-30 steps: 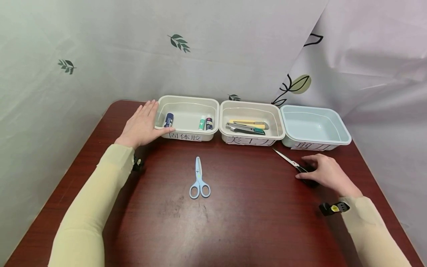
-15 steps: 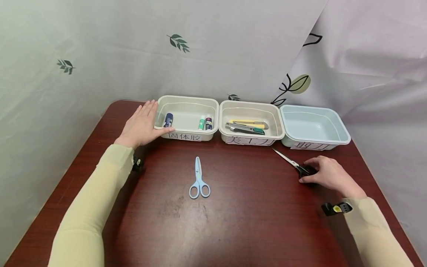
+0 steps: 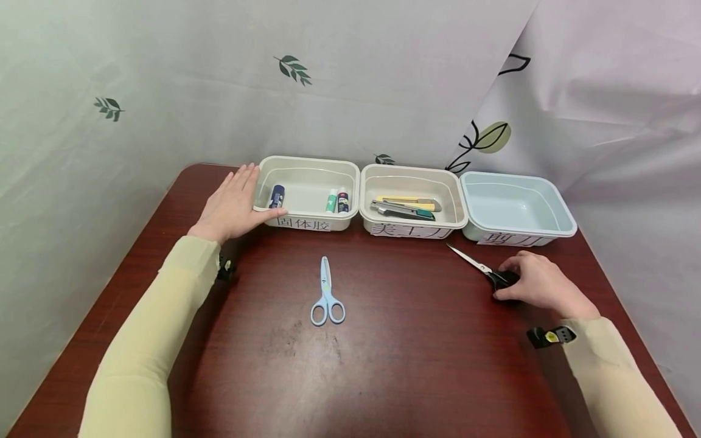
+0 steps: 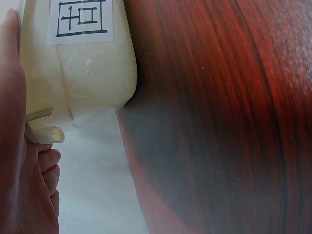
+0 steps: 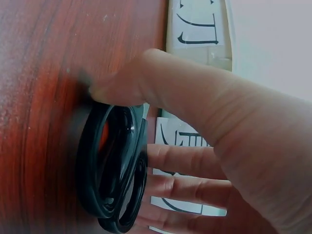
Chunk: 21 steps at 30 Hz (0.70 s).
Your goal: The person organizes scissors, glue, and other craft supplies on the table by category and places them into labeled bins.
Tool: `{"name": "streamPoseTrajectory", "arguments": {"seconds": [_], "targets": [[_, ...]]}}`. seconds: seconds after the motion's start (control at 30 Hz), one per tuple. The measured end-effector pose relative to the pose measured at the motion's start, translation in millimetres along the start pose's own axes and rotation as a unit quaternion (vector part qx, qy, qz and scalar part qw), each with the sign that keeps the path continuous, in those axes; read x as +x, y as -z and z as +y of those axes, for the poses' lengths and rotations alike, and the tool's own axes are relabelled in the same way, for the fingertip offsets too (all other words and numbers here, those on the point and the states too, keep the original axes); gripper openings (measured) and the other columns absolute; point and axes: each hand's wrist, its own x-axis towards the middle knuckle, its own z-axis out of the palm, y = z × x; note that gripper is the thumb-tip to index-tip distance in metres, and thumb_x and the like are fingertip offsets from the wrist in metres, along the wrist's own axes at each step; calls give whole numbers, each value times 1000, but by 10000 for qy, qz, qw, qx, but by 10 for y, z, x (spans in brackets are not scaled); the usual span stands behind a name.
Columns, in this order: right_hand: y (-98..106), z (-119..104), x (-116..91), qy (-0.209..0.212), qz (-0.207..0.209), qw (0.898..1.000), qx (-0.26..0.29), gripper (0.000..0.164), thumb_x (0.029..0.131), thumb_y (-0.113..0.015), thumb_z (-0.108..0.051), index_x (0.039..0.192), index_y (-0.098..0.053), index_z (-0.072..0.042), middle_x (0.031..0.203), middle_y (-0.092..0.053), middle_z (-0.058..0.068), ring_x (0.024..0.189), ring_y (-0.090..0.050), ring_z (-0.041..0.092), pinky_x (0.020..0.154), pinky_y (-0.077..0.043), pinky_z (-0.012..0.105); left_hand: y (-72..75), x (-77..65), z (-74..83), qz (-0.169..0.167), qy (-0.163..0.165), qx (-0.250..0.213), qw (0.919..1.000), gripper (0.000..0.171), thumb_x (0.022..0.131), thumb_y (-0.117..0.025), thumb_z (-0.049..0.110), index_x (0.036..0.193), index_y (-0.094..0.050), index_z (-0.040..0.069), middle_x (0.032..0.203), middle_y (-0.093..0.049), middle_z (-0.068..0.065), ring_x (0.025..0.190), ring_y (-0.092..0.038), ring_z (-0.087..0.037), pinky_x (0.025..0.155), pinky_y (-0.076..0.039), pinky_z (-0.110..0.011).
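Note:
Black-handled scissors [image 3: 482,267] lie at the right of the table, silver blades pointing up and left. My right hand [image 3: 539,283] grips their black handles [image 5: 112,165], thumb on one side and fingers on the other in the right wrist view. At the left, my left hand [image 3: 230,204] rests against the corner of a cream bin [image 3: 306,163], its fingers straight along the side and its thumb across the front rim. Light blue scissors [image 3: 326,292] lie on the table between the hands, blades away from me.
The cream bin holds glue sticks [image 3: 277,196]. A beige bin [image 3: 413,172] beside it holds several utility knives [image 3: 405,210]. A pale blue bin [image 3: 515,210] ends the row, near the right hand. All carry paper labels. A curtain [image 3: 383,79] hangs behind the brown table [image 3: 394,353].
My right hand has shifted slightly right along the handles of the black scissors, and more of them shows. The left hand stays at the cream bin.

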Motion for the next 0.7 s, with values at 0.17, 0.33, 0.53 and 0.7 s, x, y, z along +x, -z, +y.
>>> {"name": "streamPoseTrajectory", "arguments": {"seconds": [0.17,0.33,0.53,0.7], "targets": [[-10,-33,8,106,10,9999,-46,44,64,-93,-35,91,-75,-6,90,-60,5,78,-56,24,70,-47,43,-2,8,1,0,-15,16,10000,119,89,-48,81,160,-8,-6,166,-10,-25,154,-5,-35,124,2,-43],[-19,-58,8,367,122,9992,16,43,63,-94,-32,92,-73,-8,93,-63,4,82,-57,24,74,-47,45,4,11,2,0,-13,32,10000,119,89,-48,81,160,-8,-6,166,-10,-25,154,-5,-35,124,2,-44],[-47,-79,23,716,422,9964,182,48,61,-96,-29,97,-73,-8,93,-69,1,82,-60,23,74,-49,44,8,14,9,11,-36,27,10000,119,89,-48,80,160,-8,-6,166,-11,-26,154,-6,-36,124,1,-44],[-44,-135,19,945,754,9924,239,49,59,-97,-26,99,-73,-9,96,-68,2,85,-62,23,75,-49,45,3,10,7,2,-22,27,10000,119,89,-48,81,160,-8,-6,166,-11,-26,154,-6,-36,124,1,-44]]}}
